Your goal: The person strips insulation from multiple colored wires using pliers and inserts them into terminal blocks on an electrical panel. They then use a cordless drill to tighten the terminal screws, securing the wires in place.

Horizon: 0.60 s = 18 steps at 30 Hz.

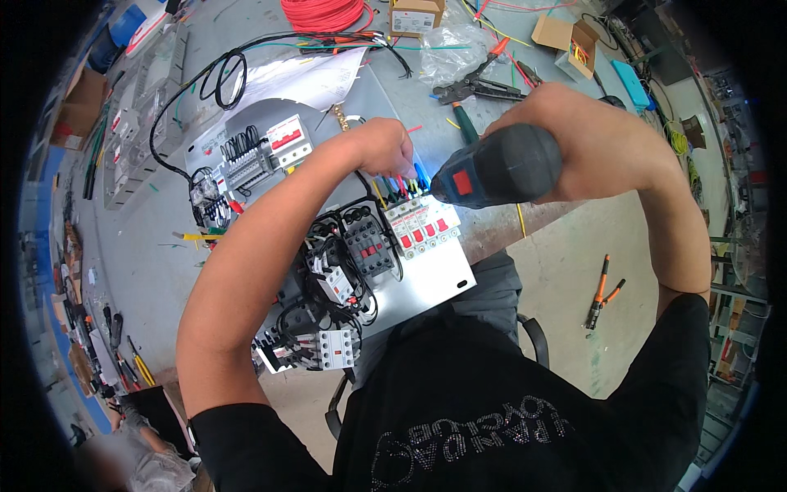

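Observation:
My right hand (574,127) is wrapped round a black cordless drill (516,168) with a red patch. Its nose points left, and a bluish light falls beside it. Under that nose is a row of white circuit breakers (422,225) with red switches, fixed on a metal mounting plate (434,279). My left hand (385,148) pinches thin wires (399,182) at the breakers' far side; its fingertips partly hide them. A blue wire end (422,174) stands between my fingers and the drill. Beside the breakers sits a dark contactor (369,250) among black wires.
Cutters and pliers (475,86), an open cardboard box (570,45) and a red cable coil (324,12) lie at the back of the bench. Orange-handled pliers (602,295) are on the floor at right. Another person (152,459) is at the lower left.

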{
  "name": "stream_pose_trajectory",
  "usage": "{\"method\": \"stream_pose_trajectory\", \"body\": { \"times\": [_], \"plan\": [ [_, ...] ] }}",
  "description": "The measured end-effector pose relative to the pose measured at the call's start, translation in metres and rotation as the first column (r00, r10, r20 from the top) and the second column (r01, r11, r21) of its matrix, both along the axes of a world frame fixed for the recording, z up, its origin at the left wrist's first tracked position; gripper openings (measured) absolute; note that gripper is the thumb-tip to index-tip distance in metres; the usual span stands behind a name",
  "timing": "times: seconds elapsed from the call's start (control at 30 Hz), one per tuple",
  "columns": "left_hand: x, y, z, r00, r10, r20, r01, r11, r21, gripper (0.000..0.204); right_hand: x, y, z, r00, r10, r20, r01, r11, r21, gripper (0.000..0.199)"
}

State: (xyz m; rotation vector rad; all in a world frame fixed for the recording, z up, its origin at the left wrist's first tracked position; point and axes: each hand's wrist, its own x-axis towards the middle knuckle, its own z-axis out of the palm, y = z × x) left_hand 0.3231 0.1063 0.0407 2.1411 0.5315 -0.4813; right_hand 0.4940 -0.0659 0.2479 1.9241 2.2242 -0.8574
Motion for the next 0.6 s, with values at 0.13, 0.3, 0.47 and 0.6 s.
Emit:
{"method": "stream_pose_trajectory", "body": {
  "times": [0.13,0.3,0.47,0.6],
  "plan": [
    [0.000,0.002,-0.004,0.999,-0.033,0.024,0.032,0.999,0.021,0.022,-0.002,-0.007,0.001,0.997,0.081,-0.008,-0.077,0.976,0.204,0.035],
    [0.002,0.002,-0.009,0.996,-0.064,0.058,0.062,0.997,0.039,0.023,-0.003,-0.005,0.002,0.996,0.078,0.044,-0.084,0.985,0.151,0.043],
    [0.002,0.002,-0.007,0.997,-0.068,0.034,0.066,0.997,0.043,0.022,-0.005,0.007,0.006,0.994,0.054,0.091,-0.049,0.998,-0.050,0.057],
    [0.003,0.001,-0.005,0.995,-0.092,0.044,0.088,0.993,0.073,0.022,0.003,-0.004,0.000,0.991,0.074,0.108,-0.087,0.988,0.129,0.058]
  ]
}}
